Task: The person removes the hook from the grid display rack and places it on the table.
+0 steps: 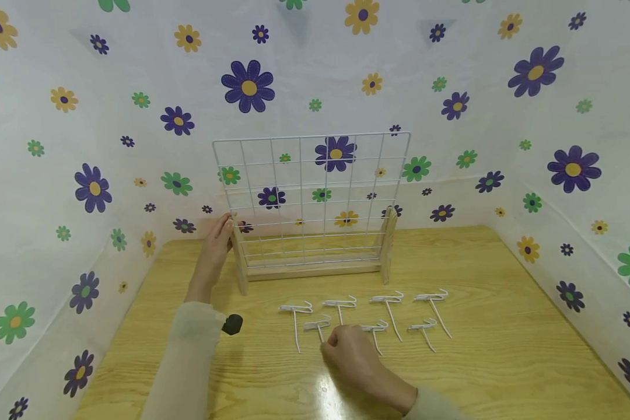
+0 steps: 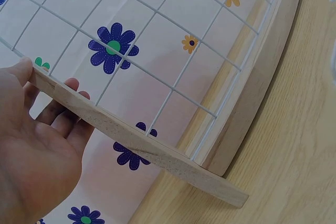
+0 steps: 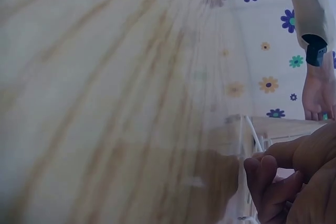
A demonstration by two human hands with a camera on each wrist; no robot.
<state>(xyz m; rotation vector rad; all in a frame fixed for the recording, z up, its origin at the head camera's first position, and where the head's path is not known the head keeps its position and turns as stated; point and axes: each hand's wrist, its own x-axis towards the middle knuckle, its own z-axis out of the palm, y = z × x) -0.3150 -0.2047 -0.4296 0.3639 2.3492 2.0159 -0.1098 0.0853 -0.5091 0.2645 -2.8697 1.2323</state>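
A white wire grid panel [image 1: 311,192] stands upright in a wooden base with two side posts. My left hand [image 1: 214,251] grips the top of the left wooden post [image 2: 131,139], thumb on the near side and fingers behind it, as the left wrist view shows. Over the table in front, my right hand [image 1: 353,353] pinches the stem end of a white wire display hook [image 1: 317,325] between thumb and curled index finger. In the right wrist view, a white wire [image 3: 254,132] runs up from the right hand's fingertips.
Several more white display hooks lie in two rows, such as one at the left [image 1: 296,326] and one at the right [image 1: 434,309]. The wooden table [image 1: 483,262] meets flower-printed cloth [image 1: 315,64] behind and at both sides. A dark wrist device [image 1: 233,324] sits at the left sleeve.
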